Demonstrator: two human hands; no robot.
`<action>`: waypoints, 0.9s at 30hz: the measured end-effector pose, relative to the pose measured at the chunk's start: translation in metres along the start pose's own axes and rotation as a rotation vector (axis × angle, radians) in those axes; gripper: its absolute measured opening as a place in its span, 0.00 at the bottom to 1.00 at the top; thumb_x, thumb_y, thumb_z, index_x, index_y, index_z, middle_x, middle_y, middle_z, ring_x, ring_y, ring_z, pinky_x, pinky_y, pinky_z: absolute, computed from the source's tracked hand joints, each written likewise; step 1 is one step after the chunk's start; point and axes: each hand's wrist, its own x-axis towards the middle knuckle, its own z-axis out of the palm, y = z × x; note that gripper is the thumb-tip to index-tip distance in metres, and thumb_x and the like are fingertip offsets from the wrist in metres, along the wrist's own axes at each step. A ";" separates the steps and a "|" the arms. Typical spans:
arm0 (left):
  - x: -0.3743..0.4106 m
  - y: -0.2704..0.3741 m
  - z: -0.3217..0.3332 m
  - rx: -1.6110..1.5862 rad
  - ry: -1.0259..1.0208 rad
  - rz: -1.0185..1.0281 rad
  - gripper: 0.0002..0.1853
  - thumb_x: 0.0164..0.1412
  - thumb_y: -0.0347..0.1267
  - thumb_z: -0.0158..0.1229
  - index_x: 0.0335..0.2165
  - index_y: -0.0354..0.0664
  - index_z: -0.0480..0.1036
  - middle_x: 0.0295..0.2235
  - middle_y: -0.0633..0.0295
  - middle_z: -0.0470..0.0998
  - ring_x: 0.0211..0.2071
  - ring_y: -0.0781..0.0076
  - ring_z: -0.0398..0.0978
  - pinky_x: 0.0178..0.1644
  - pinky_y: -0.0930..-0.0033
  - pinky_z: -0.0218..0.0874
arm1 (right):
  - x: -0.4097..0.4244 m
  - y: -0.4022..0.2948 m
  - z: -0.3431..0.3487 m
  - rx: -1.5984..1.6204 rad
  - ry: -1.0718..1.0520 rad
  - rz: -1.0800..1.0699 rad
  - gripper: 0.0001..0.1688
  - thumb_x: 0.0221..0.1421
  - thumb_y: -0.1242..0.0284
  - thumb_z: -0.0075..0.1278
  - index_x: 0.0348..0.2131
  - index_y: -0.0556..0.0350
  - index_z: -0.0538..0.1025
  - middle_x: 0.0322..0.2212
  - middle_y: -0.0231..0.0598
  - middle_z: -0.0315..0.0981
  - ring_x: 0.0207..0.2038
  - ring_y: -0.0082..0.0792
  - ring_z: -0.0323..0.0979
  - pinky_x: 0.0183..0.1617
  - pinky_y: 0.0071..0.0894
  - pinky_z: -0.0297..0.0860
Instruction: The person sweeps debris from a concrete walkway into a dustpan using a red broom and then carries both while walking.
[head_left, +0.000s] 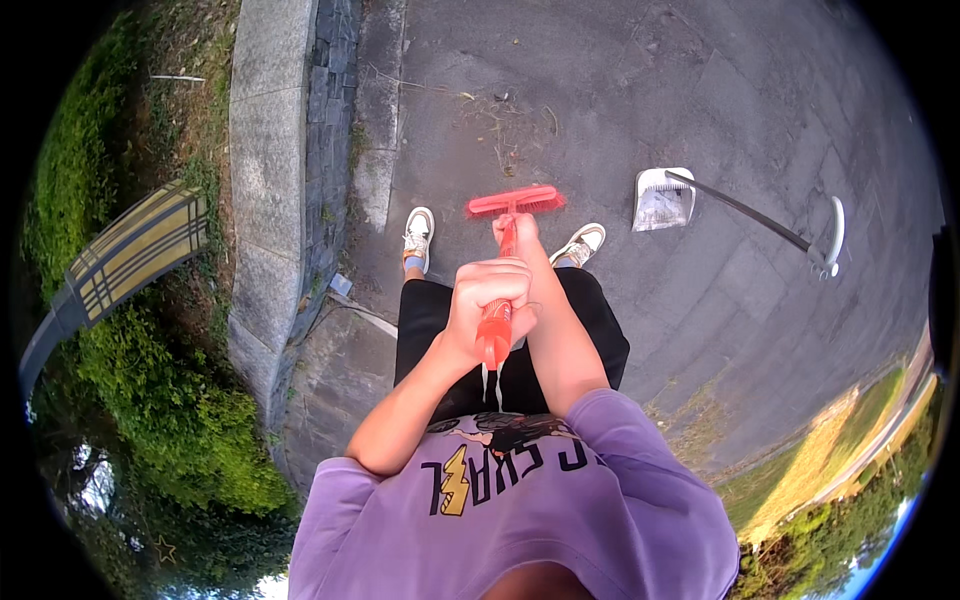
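Note:
My left hand (491, 296) is closed around the upper end of a red broom handle (495, 330). Lower down the same handle, my right hand (517, 227) grips it close to the red broom head (514, 199). The bristles spread over the grey pavement between and just ahead of my shoes. A little beyond them lie scattered dry grass and plant bits (510, 127). To the right, a white long-handled dustpan (665, 202) rests on the ground, with its dark pole (742, 205) reaching right to a curved white grip (836, 232).
A low stone wall (270, 150) with slate-like side tiles runs along the left, with a kerb strip (377, 112) at its foot. Behind it are shrubs (161, 405) and a slatted lamp-like fixture (142, 247). A small bluish piece (341, 284) lies by the wall.

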 end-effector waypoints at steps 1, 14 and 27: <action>0.006 0.006 0.008 0.032 0.021 0.038 0.20 0.29 0.16 0.56 0.11 0.38 0.49 0.12 0.61 0.53 0.13 0.64 0.53 0.21 0.67 0.44 | 0.005 -0.007 0.013 0.006 -0.010 0.027 0.07 0.56 0.80 0.29 0.26 0.56 0.59 0.14 0.30 0.56 0.12 0.22 0.53 0.17 0.22 0.56; -0.083 0.012 0.053 -0.389 0.961 -0.319 0.36 0.53 0.40 0.53 0.58 0.40 0.53 0.48 0.47 0.68 0.49 0.58 0.68 0.52 0.56 0.58 | -0.117 -0.032 0.047 -0.114 -0.219 0.366 0.10 0.63 0.76 0.33 0.27 0.60 0.60 0.17 0.30 0.54 0.15 0.20 0.53 0.18 0.17 0.56; -0.129 -0.234 0.067 -1.789 1.301 -0.539 0.03 0.58 0.23 0.42 0.28 0.37 0.63 0.24 0.59 0.69 0.19 0.75 0.65 0.22 0.73 0.60 | -0.326 -0.018 0.051 -2.419 -0.785 -0.865 0.26 0.52 0.77 0.48 0.52 0.61 0.66 0.33 0.49 0.72 0.46 0.45 0.72 0.49 0.40 0.70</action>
